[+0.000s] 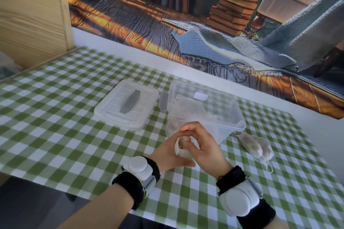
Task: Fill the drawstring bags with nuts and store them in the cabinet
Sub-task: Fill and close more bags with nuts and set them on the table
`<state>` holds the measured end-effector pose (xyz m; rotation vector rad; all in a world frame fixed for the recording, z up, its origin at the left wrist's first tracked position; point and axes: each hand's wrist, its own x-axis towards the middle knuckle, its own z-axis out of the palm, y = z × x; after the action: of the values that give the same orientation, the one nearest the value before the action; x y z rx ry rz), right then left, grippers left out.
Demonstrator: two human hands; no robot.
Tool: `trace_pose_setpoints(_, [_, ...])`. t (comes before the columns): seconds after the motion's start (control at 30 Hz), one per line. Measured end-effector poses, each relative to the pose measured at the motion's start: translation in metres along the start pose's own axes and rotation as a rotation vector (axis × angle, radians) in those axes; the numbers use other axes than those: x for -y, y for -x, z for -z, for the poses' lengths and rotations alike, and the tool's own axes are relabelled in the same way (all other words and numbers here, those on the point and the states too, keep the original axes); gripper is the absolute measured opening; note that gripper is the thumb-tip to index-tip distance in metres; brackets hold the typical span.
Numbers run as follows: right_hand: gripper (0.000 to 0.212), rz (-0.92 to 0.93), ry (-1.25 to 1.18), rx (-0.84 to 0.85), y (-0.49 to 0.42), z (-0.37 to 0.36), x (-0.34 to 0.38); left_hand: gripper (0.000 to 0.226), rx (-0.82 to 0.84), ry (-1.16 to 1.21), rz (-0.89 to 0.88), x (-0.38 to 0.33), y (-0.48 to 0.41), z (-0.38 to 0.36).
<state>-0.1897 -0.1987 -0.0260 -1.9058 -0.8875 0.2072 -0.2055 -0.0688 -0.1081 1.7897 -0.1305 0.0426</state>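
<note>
Green-checked cloth [78, 135] lies under both hands, which meet over it around one small white bag [180, 151]. The left hand [167, 156] cups the bag from its own side, fingers curled up along it and thumb stretched out below. The right hand [204, 148] is curled over the bag's mouth, forefinger and thumb closing in a pinch at its top. Whether they also hold a cord or a nut is too blurred to tell. Brown nuts [183, 142] show inside the bag's mouth.

Just beyond the hands stands a clear tub [232, 113], open, with more pale bags and what look like nuts inside. Its lid [111, 113] lies beyond the left hand. Near the right hand, on its outer side, lie two filled bags [257, 147], side by side, their cords trailing.

Judging by this, the task is partway through. Two bags look done, and a third is being filled or is about to be drawn closed. Nothing seems stored yet. The wooden cabinet [31, 16] stands far beyond the left hand, and every filled bag has still to go there.
</note>
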Motion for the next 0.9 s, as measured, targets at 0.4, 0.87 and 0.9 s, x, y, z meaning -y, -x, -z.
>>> trace_pose_setpoints(0.4, [0.022, -0.169, 0.313, -0.182, -0.005, 0.002, -0.007, 0.053, -0.002, 0.101, 0.012, -0.001, 0.001, 0.0])
trace_pose_setpoints(0.87, [0.019, -0.123, 0.475, -0.189, -0.068, 0.038, 0.036, 0.039, -0.008, 0.064, 0.028, 0.005, -0.003, 0.001])
trace_pose_setpoints(0.9, [0.021, -0.22, 0.542, -0.033, -0.083, 0.039, 0.036, 0.039, -0.015, 0.078, 0.031, 0.004, -0.002, 0.001])
